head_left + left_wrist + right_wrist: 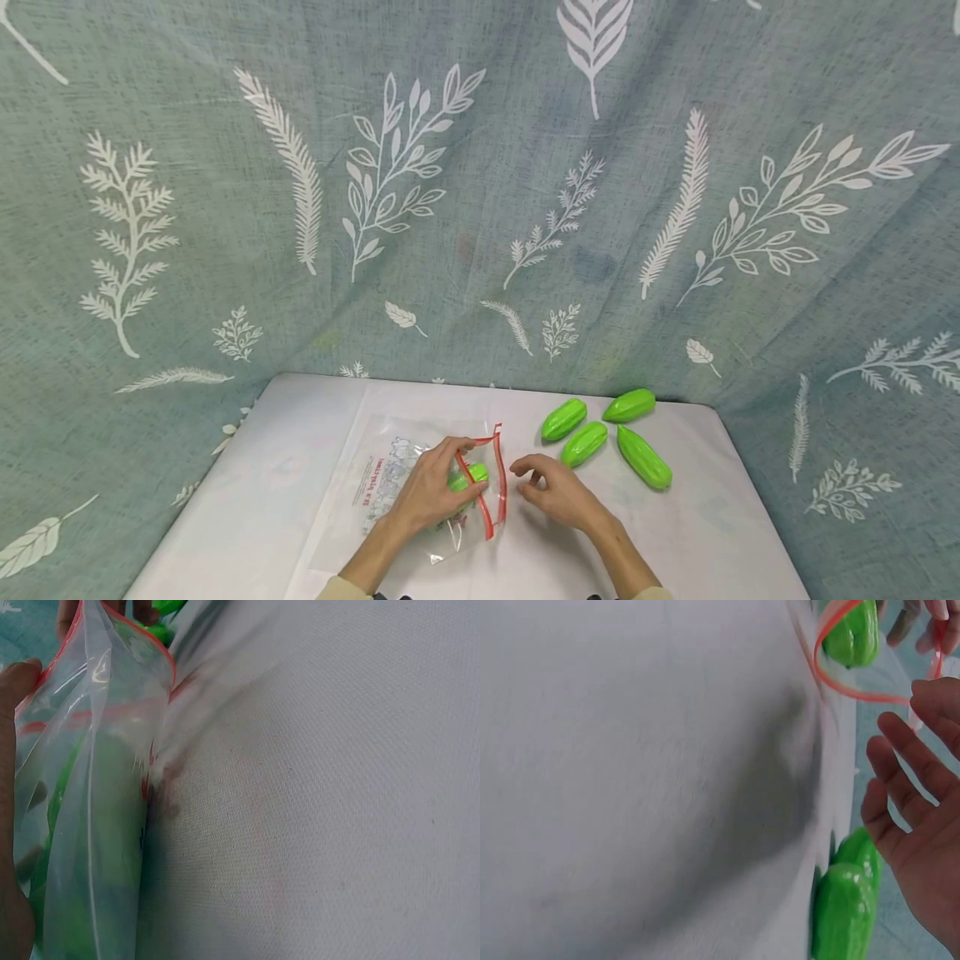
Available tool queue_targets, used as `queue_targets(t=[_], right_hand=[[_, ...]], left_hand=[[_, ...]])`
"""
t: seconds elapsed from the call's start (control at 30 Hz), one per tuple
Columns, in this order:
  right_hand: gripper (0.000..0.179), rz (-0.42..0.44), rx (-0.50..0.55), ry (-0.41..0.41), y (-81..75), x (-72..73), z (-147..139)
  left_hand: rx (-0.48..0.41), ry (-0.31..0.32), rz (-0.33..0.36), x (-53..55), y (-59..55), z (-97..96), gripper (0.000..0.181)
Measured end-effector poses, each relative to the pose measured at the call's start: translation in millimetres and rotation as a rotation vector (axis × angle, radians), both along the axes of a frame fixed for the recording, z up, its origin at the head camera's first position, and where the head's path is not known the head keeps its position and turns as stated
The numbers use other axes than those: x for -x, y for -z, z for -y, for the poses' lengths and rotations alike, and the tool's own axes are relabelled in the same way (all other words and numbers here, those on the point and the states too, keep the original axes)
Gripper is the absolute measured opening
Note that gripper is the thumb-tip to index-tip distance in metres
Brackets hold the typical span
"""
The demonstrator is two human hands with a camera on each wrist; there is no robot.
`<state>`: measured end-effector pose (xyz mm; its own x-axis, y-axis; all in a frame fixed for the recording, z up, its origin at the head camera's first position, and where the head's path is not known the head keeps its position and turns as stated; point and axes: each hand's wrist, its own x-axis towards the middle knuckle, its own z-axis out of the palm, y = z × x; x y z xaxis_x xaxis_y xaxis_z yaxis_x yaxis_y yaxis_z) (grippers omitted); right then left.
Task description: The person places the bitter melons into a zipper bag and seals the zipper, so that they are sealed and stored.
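A clear zip bag (360, 517) with printed figures and a red zip edge lies on the table, its mouth gaping to the right. My left hand (427, 487) grips the bag at that mouth, thumb and fingers spread along the red edge. Inside shows a glossy green ridged vegetable, like a cucumber (474, 475), partly hidden by the hand; the film (112, 675) blurs it in the left wrist view. Just right of the mouth hovers my right hand (558, 493), holding nothing. Its fingers are loosely bent and apart in the right wrist view.
Several more green cucumber-like vegetables (643, 457) lie on the table beyond and right of the right hand. The white table (247, 475) ends at a leaf-patterned grey-green cloth (465, 333) at the back and sides.
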<state>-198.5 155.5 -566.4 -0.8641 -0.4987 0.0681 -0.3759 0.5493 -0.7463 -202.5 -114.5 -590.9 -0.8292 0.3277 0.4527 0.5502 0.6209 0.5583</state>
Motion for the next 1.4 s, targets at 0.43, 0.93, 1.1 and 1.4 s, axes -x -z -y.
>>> queue_targets(t=[0.43, 0.93, 1.1, 1.4], right_hand=[[0.031, -0.012, -0.003, 0.115, -1.8, 2.3, -35.5], [0.037, -0.049, -0.05, 0.384, -4.4, 0.3, -90.7], [0.041, -0.081, -0.101, 0.402, -7.2, -1.3, -110.4], [0.042, -0.164, -0.193, 0.479, -14.5, -3.9, -142.9]], left_hand=[[-0.004, 0.008, -0.052, 1.6, 3.1, -0.1, 0.066], [-0.001, 0.014, -0.073, 2.6, 5.4, -1.1, 0.066], [-0.01, 0.019, -0.066, 1.0, 3.4, -0.6, 0.066], [-0.007, 0.015, -0.045, 0.3, 0.8, 0.3, 0.065]])
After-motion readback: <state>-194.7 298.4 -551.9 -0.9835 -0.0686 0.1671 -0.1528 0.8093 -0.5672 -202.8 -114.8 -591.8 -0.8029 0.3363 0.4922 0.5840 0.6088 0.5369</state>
